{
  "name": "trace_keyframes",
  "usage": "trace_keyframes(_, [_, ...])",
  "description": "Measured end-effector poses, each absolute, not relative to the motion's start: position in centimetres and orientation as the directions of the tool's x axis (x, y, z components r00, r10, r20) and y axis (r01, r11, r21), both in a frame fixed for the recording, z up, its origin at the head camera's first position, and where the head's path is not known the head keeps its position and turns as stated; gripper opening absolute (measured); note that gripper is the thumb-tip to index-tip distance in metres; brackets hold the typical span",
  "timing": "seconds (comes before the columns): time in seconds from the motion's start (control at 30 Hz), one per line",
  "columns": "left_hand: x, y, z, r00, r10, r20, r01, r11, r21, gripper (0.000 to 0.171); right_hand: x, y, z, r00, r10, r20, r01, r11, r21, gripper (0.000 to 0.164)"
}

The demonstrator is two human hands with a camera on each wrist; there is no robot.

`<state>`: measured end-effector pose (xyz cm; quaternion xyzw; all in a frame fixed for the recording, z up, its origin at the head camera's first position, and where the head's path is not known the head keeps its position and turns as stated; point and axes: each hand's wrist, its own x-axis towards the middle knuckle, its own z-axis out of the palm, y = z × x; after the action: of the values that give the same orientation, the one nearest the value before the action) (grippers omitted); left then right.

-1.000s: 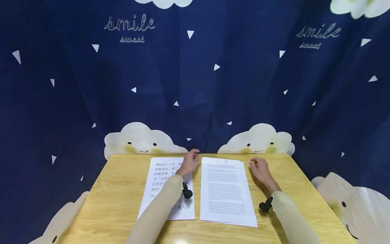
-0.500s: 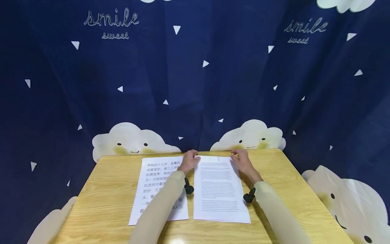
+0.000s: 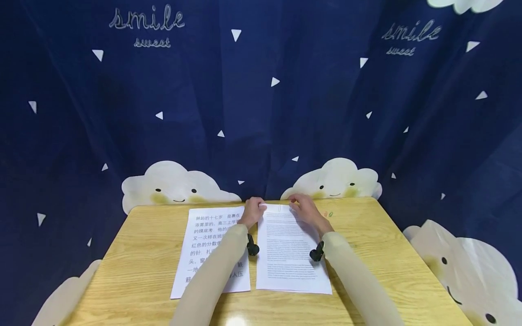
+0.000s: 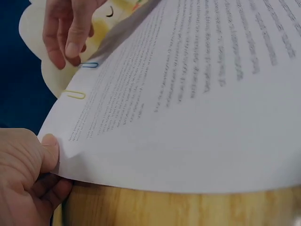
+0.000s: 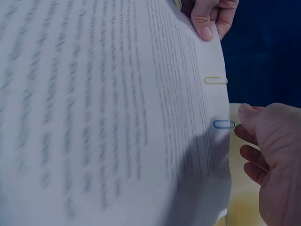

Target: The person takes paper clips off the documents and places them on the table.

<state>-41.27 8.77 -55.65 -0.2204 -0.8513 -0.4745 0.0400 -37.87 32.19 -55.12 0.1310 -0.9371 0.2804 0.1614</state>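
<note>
A stack of printed paper lies on the right, its top edge raised in the wrist views. My left hand pinches its top left corner, thumb on the printed face and fingers behind. Two paper clips sit on the top edge: a yellow paper clip nearer my left hand, and a blue paper clip. My right hand is at that edge, with loosely bent fingers. Its thumb and index finger are spread right beside the blue clip's outer end, a small gap showing in the right wrist view.
Sheets with large Chinese print lie to the left, partly under my left forearm. A red paper clip and a green paper clip lie on the wooden table right of my right hand. A dark blue curtain hangs behind.
My right hand has moved left from the bare table to the stack's top edge by the clips. My left hand has come to the top left corner and taken hold of it.
</note>
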Motion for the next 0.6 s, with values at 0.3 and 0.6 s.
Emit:
trace_keyframes(0.3, [-41.6, 8.8, -55.4, -0.910, 0.303, 0.284, 0.399, 0.449, 0.800, 0.008, -39.0, 30.0, -54.2, -0.872, -0.246, 0.424, -0.429, 0.801, -0.418, 0.014])
trace_keyframes(0.6, [-41.9, 8.6, -55.2, -0.899, 0.248, 0.362, 0.438, 0.463, 0.770, 0.008, -38.9, 28.7, -53.4, -0.873, -0.244, 0.423, -0.412, 0.832, -0.372, 0.005])
